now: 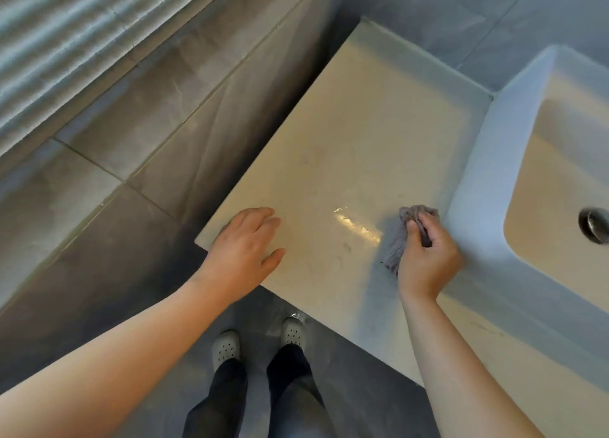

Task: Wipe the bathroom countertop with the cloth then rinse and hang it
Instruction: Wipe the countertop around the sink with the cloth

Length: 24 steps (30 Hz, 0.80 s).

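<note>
- Far left of the frame: only the grey tiled wall point(99, 134) and, lower down, my shoes point(225, 347) on the floor. Nothing there for me to work on.
- Left of centre: my left hand point(245, 243) lies on the near left corner of the desk point(346, 147), fingers point(260, 215) straight and loosely spread, holding nothing. I judge it is bracing me. If that corner is damp the palm could slide off the edge and take my balance with it.
- Centre: a wet streak point(357, 228) shines on the desk just left of the cloth. The upper part of the desk, toward the top of the frame, looks dry and has faint dark marks, so I think most of the wiping is left to do.
- Right of centre: my right hand point(428, 259) has its fingers curled tightly round the grey cloth point(395, 250), bunched into a wad that touches the desk just beside the basin point(494, 161).
- Risk here: bunched this small, the cloth covers little per stroke and I may leave streaks or skip the strip along the basin wall. My knuckles could also knock that wall.
- Far right: the drain point(594, 223) sits in the basin; no tap shows, so I cannot tell where rinsing will happen.
</note>
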{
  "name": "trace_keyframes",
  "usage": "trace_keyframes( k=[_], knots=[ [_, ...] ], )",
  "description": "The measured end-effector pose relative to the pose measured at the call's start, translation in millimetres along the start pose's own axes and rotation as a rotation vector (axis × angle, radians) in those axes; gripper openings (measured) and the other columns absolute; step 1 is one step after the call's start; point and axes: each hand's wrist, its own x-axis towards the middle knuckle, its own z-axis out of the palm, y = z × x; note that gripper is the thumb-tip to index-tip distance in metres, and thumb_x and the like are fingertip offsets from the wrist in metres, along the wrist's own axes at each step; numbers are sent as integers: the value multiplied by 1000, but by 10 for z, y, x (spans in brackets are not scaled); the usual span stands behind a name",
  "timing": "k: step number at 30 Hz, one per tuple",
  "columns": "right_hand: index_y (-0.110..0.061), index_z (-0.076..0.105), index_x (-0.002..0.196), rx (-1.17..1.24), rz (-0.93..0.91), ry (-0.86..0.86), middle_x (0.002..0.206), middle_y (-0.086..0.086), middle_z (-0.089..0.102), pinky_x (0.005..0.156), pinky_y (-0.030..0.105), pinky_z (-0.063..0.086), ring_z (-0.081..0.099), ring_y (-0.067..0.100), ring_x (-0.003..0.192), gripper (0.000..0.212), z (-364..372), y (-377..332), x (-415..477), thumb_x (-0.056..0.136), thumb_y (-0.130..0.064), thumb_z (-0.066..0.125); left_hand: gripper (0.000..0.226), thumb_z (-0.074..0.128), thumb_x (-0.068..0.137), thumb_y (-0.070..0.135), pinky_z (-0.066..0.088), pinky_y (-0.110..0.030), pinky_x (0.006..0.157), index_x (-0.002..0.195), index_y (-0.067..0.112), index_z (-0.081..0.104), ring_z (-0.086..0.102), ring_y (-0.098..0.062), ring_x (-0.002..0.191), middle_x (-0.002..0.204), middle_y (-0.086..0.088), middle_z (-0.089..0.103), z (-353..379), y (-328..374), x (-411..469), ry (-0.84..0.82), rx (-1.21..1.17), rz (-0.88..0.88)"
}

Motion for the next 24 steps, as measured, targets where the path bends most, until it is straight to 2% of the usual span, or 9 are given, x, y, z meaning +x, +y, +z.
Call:
trace_keyframes(
  k=[3,7,9,12,16,18,21,24],
  knots=[
    [-7,68,114,-72,5,32,117,5,68,98,37,48,62,18,111,26,21,159,103,89,-12,63,49,59,88,35,45,-46,98,123,2,57,48,-35,122,133,-16,52,37,37,95,-12,45,16],
    [-3,66,115,-125,-1,52,118,9,67,101,34,44,58,24,115,27,157,141,151,89,-13,60,50,65,86,31,44,-48,99,125,1,55,47,-37,123,134,-17,51,35,24,184,-38,83,0],
    [-3,66,113,-102,-6,44,118,10,67,100,32,44,59,25,113,27,213,97,145,88,-12,62,51,59,88,36,46,-48,97,124,1,56,49,-37,120,131,-18,53,37,14,208,-54,97,-6],
    [-5,68,112,-90,-108,-77,119,8,67,99,31,45,60,22,113,26,306,8,-1,87,-11,64,61,41,87,46,44,-45,96,125,2,57,49,-35,119,130,-16,53,39,0,208,-71,97,-12],
    [-11,72,108,-64,-199,-257,112,1,70,96,22,44,61,13,109,24,427,-154,-231,84,-10,69,62,39,87,47,43,-42,97,125,3,58,50,-34,119,131,-14,53,43,-1,212,-44,86,-12],
    [-14,73,105,31,-107,-312,105,-4,71,93,21,47,64,8,102,23,395,-237,-260,83,-10,71,62,39,87,48,43,-42,97,125,3,58,50,-34,118,130,-14,54,36,1,216,-29,89,-8],
    [-15,74,104,164,84,-319,94,-16,69,85,10,48,64,-6,91,21,270,-347,-209,84,-10,70,63,37,86,49,44,-44,96,125,5,58,49,-33,120,131,-12,54,11,-9,217,-34,80,-10],
    [-17,75,101,198,136,-284,92,-18,69,83,11,49,65,-7,90,19,125,-411,-148,83,-11,71,65,35,84,53,44,-43,96,125,8,59,49,-31,120,132,-9,53,-26,-13,240,-36,64,-12]
  ],
)
